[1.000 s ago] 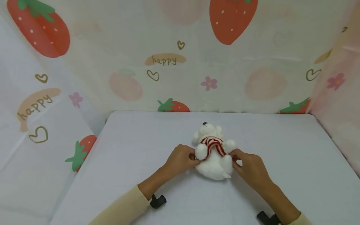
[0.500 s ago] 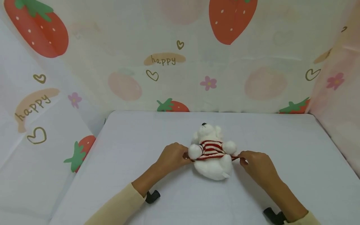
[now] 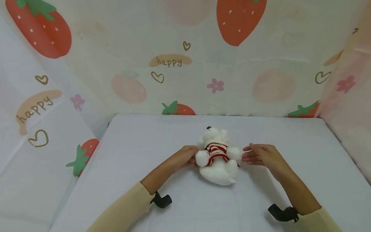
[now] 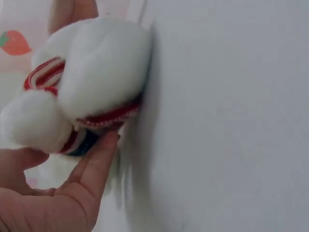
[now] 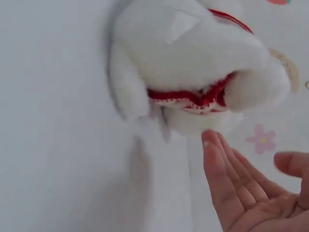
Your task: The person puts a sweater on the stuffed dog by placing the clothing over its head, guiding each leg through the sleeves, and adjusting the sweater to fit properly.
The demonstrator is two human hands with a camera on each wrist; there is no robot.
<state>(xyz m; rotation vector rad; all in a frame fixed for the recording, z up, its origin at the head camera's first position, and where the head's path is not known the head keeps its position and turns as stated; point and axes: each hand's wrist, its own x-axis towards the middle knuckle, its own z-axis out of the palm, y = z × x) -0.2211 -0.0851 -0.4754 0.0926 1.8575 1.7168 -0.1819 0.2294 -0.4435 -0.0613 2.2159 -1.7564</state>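
Note:
A white plush bear (image 3: 218, 175) in a red-and-white striped knitted sweater (image 3: 217, 149) lies on its back, head toward the far side. My left hand (image 3: 183, 156) is at its left side in the head view. In the left wrist view, straight fingers (image 4: 100, 162) reach along the bear's side by the sweater, and the thumb is by a paw; whether they press it I cannot tell. Just off the bear's other side, my right hand (image 3: 266, 157) has its fingers extended. The right wrist view shows that palm (image 5: 260, 210) holding nothing, apart from the bear.
The bear lies on a white-covered table (image 3: 150, 135). Behind the table hangs a cloth (image 3: 240, 71) printed with strawberries, hearts and flowers, with similar cloth at both sides. Black camera mounts (image 3: 282, 213) sit at my wrists.
The sweater hem was pulled down and outward by both pinching hands, then released. My right hand has let go and straightened its fingers; my left fingers have loosened too.

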